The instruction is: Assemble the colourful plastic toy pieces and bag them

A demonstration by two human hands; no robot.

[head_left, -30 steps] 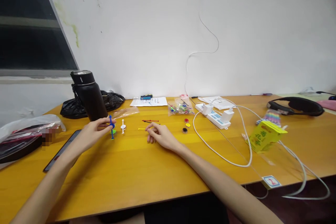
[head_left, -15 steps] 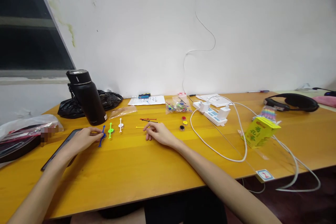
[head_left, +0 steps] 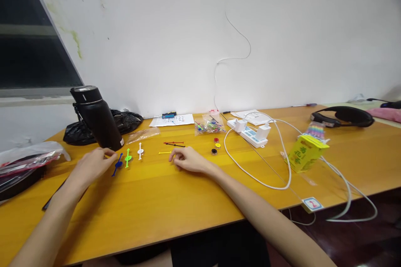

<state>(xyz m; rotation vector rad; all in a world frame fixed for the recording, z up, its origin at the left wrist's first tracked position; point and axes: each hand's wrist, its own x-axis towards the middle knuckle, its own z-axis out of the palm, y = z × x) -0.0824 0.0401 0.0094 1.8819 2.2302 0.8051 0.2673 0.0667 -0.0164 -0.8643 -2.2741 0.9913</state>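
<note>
My left hand (head_left: 90, 166) rests on the yellow table (head_left: 156, 200) with its fingers loosely curled and nothing in them. Its fingertips lie right next to a blue stick piece (head_left: 118, 164) that lies flat. A green piece (head_left: 128, 158) and a white piece (head_left: 140, 150) lie in a row to the right of it. My right hand (head_left: 188, 160) rests on the table with its fingers curled shut. Its fingertips are at the right end of a thin yellow stick (head_left: 164, 152). A red stick (head_left: 173, 142) and a black stick (head_left: 178, 146) lie just behind.
A black bottle (head_left: 95, 119) stands behind my left hand, with a black bag (head_left: 127, 119) behind it and a phone (head_left: 52, 198) under my left forearm. Small round caps (head_left: 215, 146), a bag of coloured parts (head_left: 206, 126), a power strip (head_left: 250, 134) with white cables, a yellow carton (head_left: 305, 152) and a headset (head_left: 344, 115) lie to the right.
My left hand brought the blue piece down from above the table, laid it beside the green piece and let go. My right hand stayed in place.
</note>
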